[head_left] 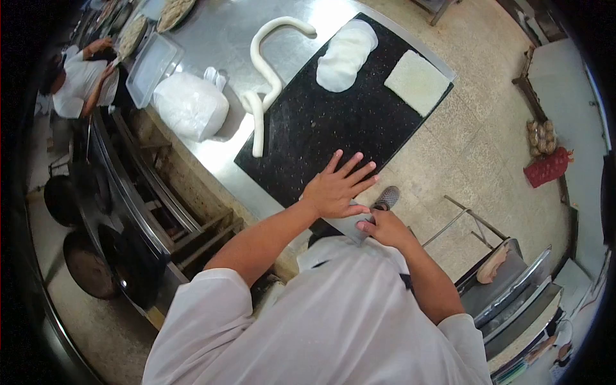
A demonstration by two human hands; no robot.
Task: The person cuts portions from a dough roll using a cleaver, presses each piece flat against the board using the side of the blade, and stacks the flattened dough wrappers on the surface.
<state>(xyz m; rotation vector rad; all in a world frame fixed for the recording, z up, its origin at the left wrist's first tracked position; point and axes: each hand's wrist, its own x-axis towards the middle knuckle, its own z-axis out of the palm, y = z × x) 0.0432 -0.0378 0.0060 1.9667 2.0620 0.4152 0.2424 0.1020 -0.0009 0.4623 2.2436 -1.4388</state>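
My left hand (337, 190) is over the near edge of a black speckled slab (301, 128), its fingers spread and pointing away from me. Close to my body, my right hand (390, 229) is closed, its thumb against a flat grey piece (350, 226) whose kind I cannot make out. Part of that piece is hidden under my left hand. A long white dough rope (260, 61) curves from the metal table onto the slab. Overlapping flat dough rounds (345, 56) lie toward the slab's far end. A white square sheet (418, 83) is near its right edge.
On the steel table (224, 32) stand a filled white plastic bag (190, 106) and a clear tub (153, 69). A co-worker (83, 80) is at far left, above dark round pans (90, 264). To the right are a metal frame (468, 221) and a red sack (547, 168).
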